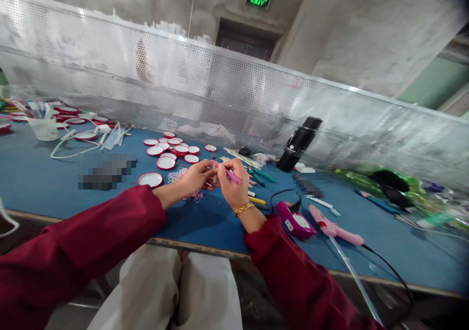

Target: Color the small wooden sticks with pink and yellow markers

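Observation:
Both my hands meet over the blue table (44,174), near its front edge. My right hand (230,186) is closed around a pink pen-like stick (231,175) that points down to the right. My left hand (196,176) is closed in a pinch at the stick's upper end, touching it and a small brown piece (214,166) I cannot make out. A tangle of small coloured rubber bands (178,175) lies on the table just behind and under my left hand. A gold bracelet (244,208) sits on my right wrist.
Several red-rimmed white lids (165,163) lie behind my hands. Right of them are a pink glue gun (331,227), a magenta device (296,221) with a black cable, a black bottle (298,144) and loose pens. A clear cup (44,127) stands far left. A perforated metal screen (220,91) backs the table.

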### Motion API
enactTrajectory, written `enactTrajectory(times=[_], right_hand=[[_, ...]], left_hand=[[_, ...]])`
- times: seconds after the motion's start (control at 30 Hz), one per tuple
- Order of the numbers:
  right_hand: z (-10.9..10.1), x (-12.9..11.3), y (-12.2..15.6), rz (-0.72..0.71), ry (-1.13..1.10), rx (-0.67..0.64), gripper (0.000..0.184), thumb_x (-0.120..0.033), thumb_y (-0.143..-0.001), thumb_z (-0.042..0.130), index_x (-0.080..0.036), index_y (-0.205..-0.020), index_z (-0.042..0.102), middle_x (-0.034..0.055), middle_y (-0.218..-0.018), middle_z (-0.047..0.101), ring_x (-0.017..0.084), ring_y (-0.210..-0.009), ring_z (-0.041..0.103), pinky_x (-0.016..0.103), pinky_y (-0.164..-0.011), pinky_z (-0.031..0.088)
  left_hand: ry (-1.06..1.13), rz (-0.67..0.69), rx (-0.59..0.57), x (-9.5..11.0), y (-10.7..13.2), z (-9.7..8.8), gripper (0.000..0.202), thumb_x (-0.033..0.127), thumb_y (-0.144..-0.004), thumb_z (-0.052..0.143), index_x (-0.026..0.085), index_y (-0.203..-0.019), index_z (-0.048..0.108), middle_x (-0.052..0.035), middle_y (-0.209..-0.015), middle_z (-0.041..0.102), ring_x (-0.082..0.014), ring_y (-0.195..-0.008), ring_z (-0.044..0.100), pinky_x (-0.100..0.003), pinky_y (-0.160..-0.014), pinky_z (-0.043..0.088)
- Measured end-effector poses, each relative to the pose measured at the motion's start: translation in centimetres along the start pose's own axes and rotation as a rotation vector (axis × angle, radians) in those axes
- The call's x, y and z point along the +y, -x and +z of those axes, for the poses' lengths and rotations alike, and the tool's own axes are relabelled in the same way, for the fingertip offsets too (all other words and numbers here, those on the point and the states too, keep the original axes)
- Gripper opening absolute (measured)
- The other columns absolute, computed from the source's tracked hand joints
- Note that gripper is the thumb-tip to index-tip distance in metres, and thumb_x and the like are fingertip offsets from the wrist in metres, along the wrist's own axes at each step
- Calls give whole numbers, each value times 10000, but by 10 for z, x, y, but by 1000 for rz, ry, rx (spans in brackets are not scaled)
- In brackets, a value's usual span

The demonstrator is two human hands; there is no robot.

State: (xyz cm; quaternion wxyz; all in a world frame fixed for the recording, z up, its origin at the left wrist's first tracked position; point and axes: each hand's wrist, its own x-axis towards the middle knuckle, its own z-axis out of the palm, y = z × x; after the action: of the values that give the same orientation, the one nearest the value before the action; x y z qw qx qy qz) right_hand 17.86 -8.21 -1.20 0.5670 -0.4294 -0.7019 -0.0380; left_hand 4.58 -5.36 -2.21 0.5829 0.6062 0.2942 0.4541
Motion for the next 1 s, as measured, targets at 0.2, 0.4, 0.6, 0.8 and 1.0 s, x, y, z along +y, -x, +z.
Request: enactTrajectory(times=[0.2, 0.4, 0.6, 0.8, 1.0], right_hand=[[0, 1, 0, 11, 10, -6, 162, -306, -866, 522, -211, -735, 513, -1, -700, 578, 143, -641, 530, 284, -632, 416], [0, 1, 0, 5, 9, -3, 155, -306, -871, 521, -210, -749, 518, 1, -706, 579, 143, -643, 532, 285, -637, 418], [-1, 4, -1, -5, 22, 35, 157, -299, -873, 515, -210, -744, 504, 0, -707, 576, 145, -651, 538, 286, -641, 421], [0, 4, 0, 7, 24, 31, 147, -301, -869, 521, -209, -755, 510, 7, -715, 586, 150, -664, 547, 291, -649, 429], [0, 4, 0, -7, 38, 53, 148, -293, -863, 522, -204, -745, 510, 2, -710, 576, 144, -665, 542, 284, -650, 421]], left_hand=[[10, -3, 6, -3, -2, -2, 205, 329, -811, 631, 170, -894, 533, 2, -726, 634, -98, -577, 638, -185, -492, 505], [8, 4, -5, -3, -2, -1, 205, 335, -810, 634, 171, -877, 531, 7, -709, 630, -95, -578, 637, -179, -492, 502], [16, -9, -2, -2, -2, -2, 208, 339, -822, 624, 178, -926, 543, -1, -723, 640, -109, -600, 658, -179, -487, 503], [16, 2, -8, -2, -3, -3, 211, 342, -828, 618, 179, -940, 545, -4, -737, 646, -105, -603, 658, -184, -503, 510], [3, -7, -6, -1, -2, -3, 209, 345, -831, 612, 175, -918, 527, 9, -688, 621, -115, -615, 663, -186, -503, 509]])
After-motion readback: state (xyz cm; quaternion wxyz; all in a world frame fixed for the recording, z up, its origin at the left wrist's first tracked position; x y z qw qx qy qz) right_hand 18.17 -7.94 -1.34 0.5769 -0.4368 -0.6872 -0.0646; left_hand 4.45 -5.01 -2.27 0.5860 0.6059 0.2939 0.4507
